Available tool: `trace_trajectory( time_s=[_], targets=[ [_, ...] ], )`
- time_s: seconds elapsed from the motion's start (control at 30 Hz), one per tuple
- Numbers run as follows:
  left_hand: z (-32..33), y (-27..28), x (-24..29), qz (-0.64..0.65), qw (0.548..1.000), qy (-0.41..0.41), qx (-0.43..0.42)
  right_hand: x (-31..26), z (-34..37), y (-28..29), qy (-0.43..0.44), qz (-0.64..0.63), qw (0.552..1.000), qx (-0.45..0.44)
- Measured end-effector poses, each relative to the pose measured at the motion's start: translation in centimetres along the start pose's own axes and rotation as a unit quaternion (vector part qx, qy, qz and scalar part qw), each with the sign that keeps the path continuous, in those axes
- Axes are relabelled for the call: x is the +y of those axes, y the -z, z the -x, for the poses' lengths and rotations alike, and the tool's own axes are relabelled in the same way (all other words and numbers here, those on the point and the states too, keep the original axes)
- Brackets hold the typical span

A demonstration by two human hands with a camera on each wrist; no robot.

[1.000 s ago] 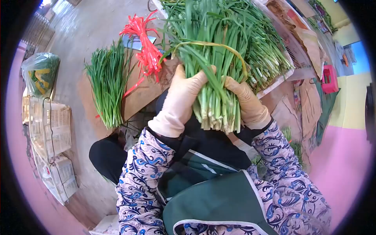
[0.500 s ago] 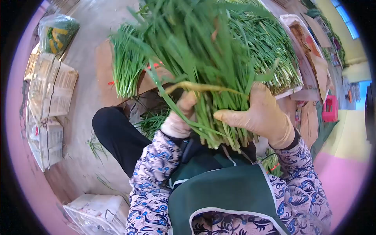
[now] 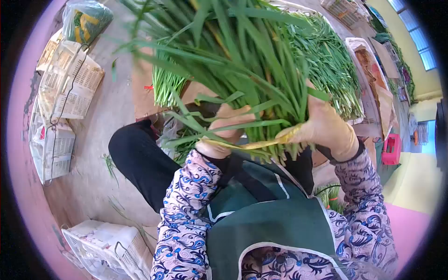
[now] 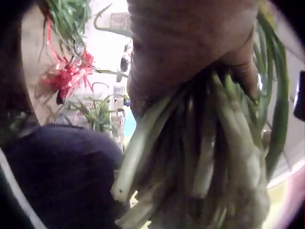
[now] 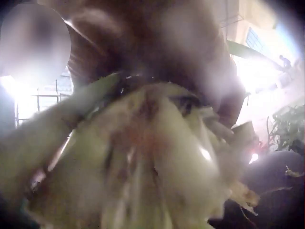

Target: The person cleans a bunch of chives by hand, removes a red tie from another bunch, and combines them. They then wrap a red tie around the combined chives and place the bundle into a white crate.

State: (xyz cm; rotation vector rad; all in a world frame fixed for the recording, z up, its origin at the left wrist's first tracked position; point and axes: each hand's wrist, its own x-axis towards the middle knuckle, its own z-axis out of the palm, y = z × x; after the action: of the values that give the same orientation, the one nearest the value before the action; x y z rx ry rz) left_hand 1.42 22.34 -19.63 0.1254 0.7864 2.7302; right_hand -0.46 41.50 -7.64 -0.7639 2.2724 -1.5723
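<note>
A thick bunch of garlic chives (image 3: 252, 70) is held up in front of the body, leaves leaning toward the upper left and pale cut ends low. My left hand (image 3: 228, 123), gloved, grips its left side; in the left wrist view this hand (image 4: 190, 43) wraps around the stalks just above their ends. On the right side my gloved right hand (image 3: 324, 126) clasps the bunch, its thumb on a yellow leaf (image 3: 252, 145) that crosses the stalks. The right wrist view shows the stalk ends (image 5: 143, 167) blurred, close below the hand.
A bunch of chives (image 3: 168, 86) lies on cardboard (image 3: 142, 100) beyond the left knee. Red plastic strips (image 4: 71, 76) show in the left wrist view. A large pile of chives (image 3: 331, 70) lies at the back right. White plastic crates (image 3: 70, 86) stand along the left wall.
The bunch has come up toward the head camera and tilted left. The yellow leaf now lies lower, at the right thumb. The head view has shifted, and the red strips are hidden there.
</note>
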Motion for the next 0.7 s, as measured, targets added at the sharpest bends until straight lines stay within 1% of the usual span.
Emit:
trace_trajectory(
  time_s=[0.03,0.07,0.1,0.17,0.23,0.27,0.3,0.33,0.4,0.47,0.53,0.6,0.63,0.7],
  targets=[
    [-0.2,0.6,0.7,-0.025,0.999,-0.007,0.027,-0.1,-0.8,0.5,0.006,-0.025,1.000,-0.011],
    [-0.4,2.4,0.8,0.024,0.994,-0.036,-0.098,-1.6,-1.8,1.3,-0.070,-0.032,0.997,-0.025],
    [0.3,2.0,2.4,0.028,0.998,0.054,-0.007,-1.9,-3.4,1.2,-0.033,-0.112,0.992,-0.040],
    [0.6,1.4,4.6,0.025,0.997,0.030,-0.061,-2.1,-5.5,1.5,-0.049,-0.089,0.991,-0.091],
    [1.4,1.4,6.1,-0.009,0.999,0.017,-0.049,0.2,-7.2,-0.1,0.053,-0.110,0.991,-0.048],
    [1.8,1.6,7.0,-0.033,0.999,0.007,-0.035,0.9,-8.2,-0.7,0.132,-0.100,0.986,-0.021],
    [2.3,1.5,7.8,-0.059,0.998,-0.003,-0.021,1.1,-8.7,-1.0,0.069,-0.149,0.984,-0.075],
    [2.7,1.6,8.7,-0.087,0.996,-0.011,-0.008,1.4,-8.9,-1.8,0.060,-0.156,0.984,-0.070],
    [3.4,1.6,10.0,-0.142,0.989,-0.025,0.017,1.5,-9.3,-3.0,0.068,-0.105,0.988,-0.088],
    [4.1,1.1,10.6,-0.199,0.979,-0.036,0.038,1.5,-9.1,-3.1,0.099,0.011,0.987,-0.126],
    [4.7,0.7,10.2,-0.249,0.966,-0.047,0.060,4.1,-8.5,-4.0,0.136,-0.013,0.983,-0.119],
    [5.2,0.5,9.9,-0.303,0.948,-0.062,0.078,4.4,-7.6,-4.6,0.136,-0.114,0.971,-0.158],
    [5.4,0.4,10.0,-0.325,0.939,-0.069,0.084,4.9,-7.3,-5.2,0.097,-0.204,0.958,-0.176],
    [5.5,0.4,9.8,-0.370,0.921,-0.078,0.092,6.1,-7.2,-6.5,0.015,-0.375,0.904,-0.206]
  ],
)
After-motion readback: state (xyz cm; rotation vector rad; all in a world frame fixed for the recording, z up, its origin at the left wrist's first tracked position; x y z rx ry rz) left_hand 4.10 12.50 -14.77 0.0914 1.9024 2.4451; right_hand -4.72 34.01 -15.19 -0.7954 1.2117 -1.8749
